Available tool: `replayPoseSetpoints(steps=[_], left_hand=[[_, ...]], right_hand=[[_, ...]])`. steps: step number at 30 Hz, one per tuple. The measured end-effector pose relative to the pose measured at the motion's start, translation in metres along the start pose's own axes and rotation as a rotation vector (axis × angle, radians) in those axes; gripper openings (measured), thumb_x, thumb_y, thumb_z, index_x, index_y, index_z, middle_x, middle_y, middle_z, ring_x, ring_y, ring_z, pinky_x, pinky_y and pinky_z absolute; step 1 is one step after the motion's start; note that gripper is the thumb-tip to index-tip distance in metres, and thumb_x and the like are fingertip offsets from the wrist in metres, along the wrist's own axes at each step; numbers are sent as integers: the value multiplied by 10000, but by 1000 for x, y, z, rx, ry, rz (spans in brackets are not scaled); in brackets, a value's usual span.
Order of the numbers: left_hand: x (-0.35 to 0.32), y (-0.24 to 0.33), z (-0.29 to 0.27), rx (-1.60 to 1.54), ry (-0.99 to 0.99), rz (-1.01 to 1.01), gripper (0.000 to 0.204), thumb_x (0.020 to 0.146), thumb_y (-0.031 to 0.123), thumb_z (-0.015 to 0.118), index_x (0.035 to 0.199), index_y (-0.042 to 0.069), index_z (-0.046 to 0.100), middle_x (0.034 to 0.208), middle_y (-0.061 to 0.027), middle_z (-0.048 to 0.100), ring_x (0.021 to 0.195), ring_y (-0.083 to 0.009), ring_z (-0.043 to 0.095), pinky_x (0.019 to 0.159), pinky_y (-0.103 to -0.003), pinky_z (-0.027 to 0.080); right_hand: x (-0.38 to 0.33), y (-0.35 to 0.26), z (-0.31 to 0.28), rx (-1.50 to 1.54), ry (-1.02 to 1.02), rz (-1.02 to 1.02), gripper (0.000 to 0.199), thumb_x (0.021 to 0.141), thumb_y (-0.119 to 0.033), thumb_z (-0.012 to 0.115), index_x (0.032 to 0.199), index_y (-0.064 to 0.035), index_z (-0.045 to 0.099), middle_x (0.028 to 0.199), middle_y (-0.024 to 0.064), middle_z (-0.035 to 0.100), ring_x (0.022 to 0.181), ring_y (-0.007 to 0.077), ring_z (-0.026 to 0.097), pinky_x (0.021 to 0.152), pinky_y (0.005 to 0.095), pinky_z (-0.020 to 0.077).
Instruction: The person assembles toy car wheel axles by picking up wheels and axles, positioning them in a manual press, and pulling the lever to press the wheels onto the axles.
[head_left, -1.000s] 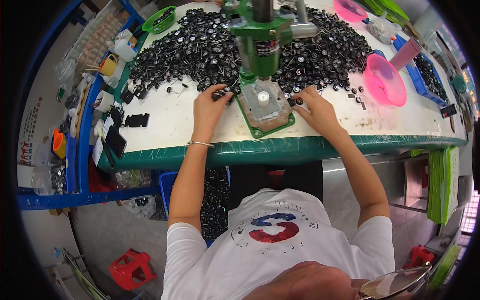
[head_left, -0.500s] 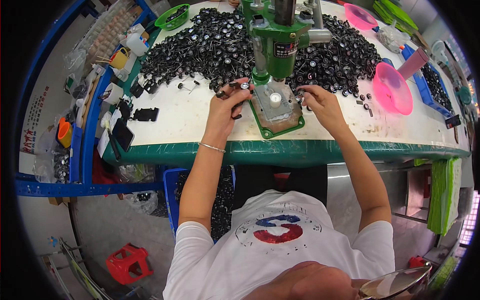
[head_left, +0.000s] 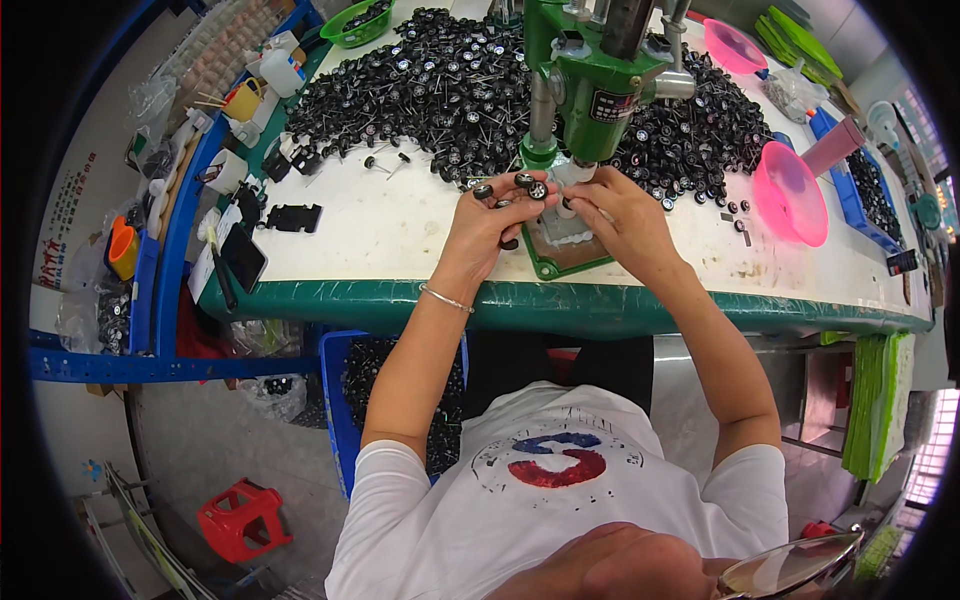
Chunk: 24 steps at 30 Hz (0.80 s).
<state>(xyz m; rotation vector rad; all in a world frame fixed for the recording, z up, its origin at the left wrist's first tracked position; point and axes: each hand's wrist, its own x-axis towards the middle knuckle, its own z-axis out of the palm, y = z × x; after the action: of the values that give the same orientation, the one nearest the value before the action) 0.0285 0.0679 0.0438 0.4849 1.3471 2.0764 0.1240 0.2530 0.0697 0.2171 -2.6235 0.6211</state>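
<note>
My left hand (head_left: pixel 490 225) is raised just above the table in front of the green press (head_left: pixel 590 90), pinching small black toy wheels on thin axles (head_left: pixel 527 185) between its fingertips. My right hand (head_left: pixel 618 215) meets it at the press base (head_left: pixel 560 262), fingers closed around a small white part (head_left: pixel 572 205) under the ram. A big heap of black wheels with axles (head_left: pixel 450 80) covers the tabletop behind both hands.
A pink bowl (head_left: pixel 790 195) stands right of the press, another pink bowl (head_left: pixel 730 45) farther back. A green basket (head_left: pixel 365 20), yellow cup (head_left: pixel 243 100) and black parts (head_left: pixel 292 217) lie at left. A blue bin of wheels (head_left: pixel 350 400) sits under the green table edge (head_left: pixel 400 300). A red stool (head_left: pixel 240 520) stands on the floor.
Both hands have come together in front of the press base; the left hand lifted from the wheel heap's edge and now holds wheels up by the right hand.
</note>
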Motion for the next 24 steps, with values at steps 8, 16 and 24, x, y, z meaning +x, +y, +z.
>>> replayPoseSetpoints(steps=[8,16,24], left_hand=[[1,5,14,32,98,-37,233,842,58,698,1064,-5,662,969,-84,721,860,-98,693,464,-158,301],[2,-7,16,81,158,-10,162,841,89,709,972,-6,699,864,-67,728,570,1,515,447,-167,263],[-30,-45,30,44,355,12,127,846,102,699,918,-3,691,738,-54,689,486,-7,415,433,-167,250]], right_hand=[[-1,24,9,234,-7,157,153,899,-141,597,996,-64,687,991,81,628,781,248,643,703,336,512],[-17,20,20,451,14,273,159,896,-69,598,1028,8,644,981,108,618,836,225,622,729,304,489],[-99,-31,13,174,194,-141,250,816,-63,685,1063,-61,646,1034,97,612,928,280,601,799,351,487]])
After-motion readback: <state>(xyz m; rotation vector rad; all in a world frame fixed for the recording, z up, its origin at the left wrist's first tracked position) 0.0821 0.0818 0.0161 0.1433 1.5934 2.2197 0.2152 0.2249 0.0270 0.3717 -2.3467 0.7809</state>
